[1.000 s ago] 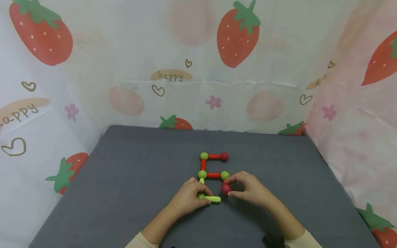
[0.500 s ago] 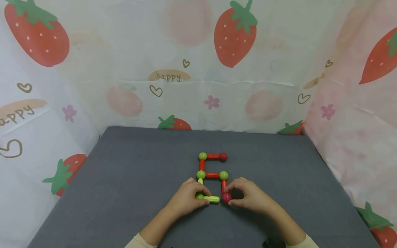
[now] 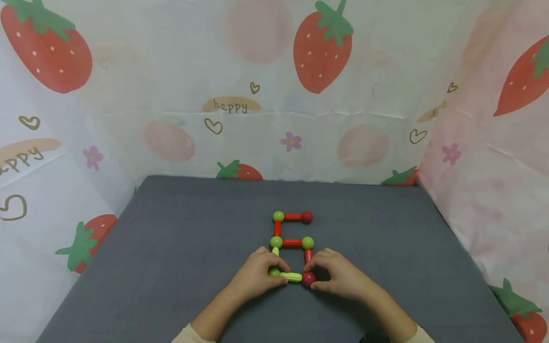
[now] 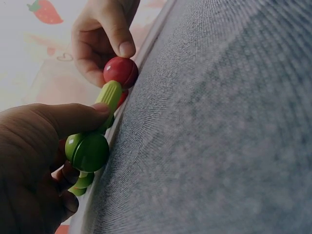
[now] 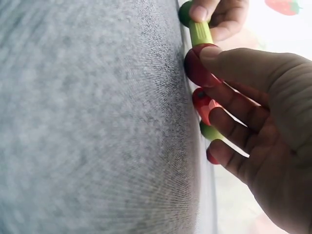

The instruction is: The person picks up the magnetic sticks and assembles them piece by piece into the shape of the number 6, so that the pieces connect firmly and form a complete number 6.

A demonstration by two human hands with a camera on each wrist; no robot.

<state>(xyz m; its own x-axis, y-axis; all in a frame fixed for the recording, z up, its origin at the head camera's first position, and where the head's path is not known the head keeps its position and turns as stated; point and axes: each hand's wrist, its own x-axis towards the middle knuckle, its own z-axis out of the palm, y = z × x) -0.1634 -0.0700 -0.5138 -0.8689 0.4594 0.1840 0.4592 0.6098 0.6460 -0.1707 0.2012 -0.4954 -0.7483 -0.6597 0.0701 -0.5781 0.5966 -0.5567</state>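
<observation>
Magnetic rods and balls form a flat figure like a 6 on the table. My left hand (image 3: 260,271) pinches the lower yellow-green rod (image 3: 293,277) where it meets the lower-left green ball (image 4: 87,152), its thumb lying along the rod. That rod's right end touches a red ball (image 3: 308,278), which my right hand (image 3: 339,275) pinches between thumb and fingers. A red rod (image 3: 308,256) runs from the red ball up to a green ball (image 3: 308,243). Another yellow-green rod (image 3: 276,251) at the left is partly hidden by my left hand.
The upper part holds a green ball (image 3: 278,216), red rods (image 3: 293,216) and a second red ball (image 3: 306,217). Dark grey cloth covers the table (image 3: 206,219). A strawberry-printed curtain (image 3: 180,62) stands behind and at both sides. A dark object (image 3: 374,337) lies partly under the right forearm.
My right hand has drawn the red ball down towards me, then left against the lower yellow-green rod's end, straightening the right-hand red rod. The left hand has kept its hold.
</observation>
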